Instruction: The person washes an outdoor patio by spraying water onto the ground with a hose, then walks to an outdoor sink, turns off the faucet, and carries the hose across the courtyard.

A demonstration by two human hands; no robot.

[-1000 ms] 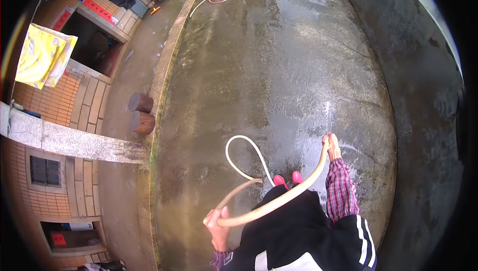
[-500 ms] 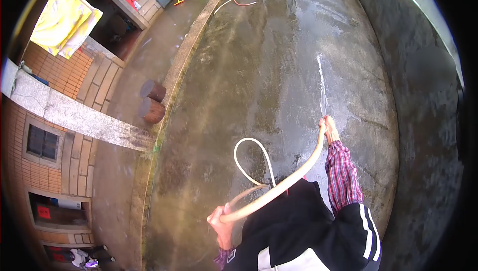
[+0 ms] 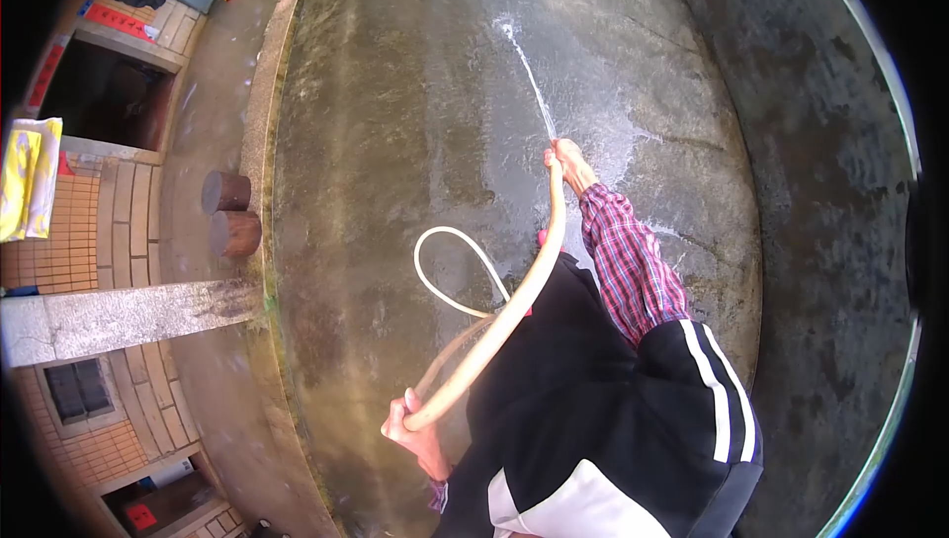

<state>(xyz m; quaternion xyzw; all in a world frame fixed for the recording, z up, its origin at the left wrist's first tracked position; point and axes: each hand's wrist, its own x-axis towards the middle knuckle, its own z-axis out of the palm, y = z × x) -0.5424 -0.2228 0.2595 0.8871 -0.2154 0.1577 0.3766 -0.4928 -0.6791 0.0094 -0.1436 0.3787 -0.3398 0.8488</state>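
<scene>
A pale cream hose [image 3: 514, 313] runs in a curve between my two hands. My right hand [image 3: 570, 161], reaching forward at the end of a plaid sleeve, is closed around its outlet end. From there a stream of water [image 3: 533, 81] shoots out and lands on the wet concrete floor [image 3: 386, 133]. My left hand [image 3: 409, 427], low at the left of my body, grips the hose farther back, where it bends sharply. Behind it the hose lies on the floor in a loop [image 3: 420, 261].
On the right runs a tall grey wall [image 3: 820, 242]. A low concrete curb [image 3: 265, 113] edges the floor at left, with two round brown stumps [image 3: 235, 233] beside it. Beyond stand a pillar [image 3: 129, 319], a tiled house wall [image 3: 54, 242] and a yellow cloth [image 3: 30, 177].
My right hand has swung forward and left with the hose end, and the water now lands farther left. The whole view has turned, so the house and curb appear shifted.
</scene>
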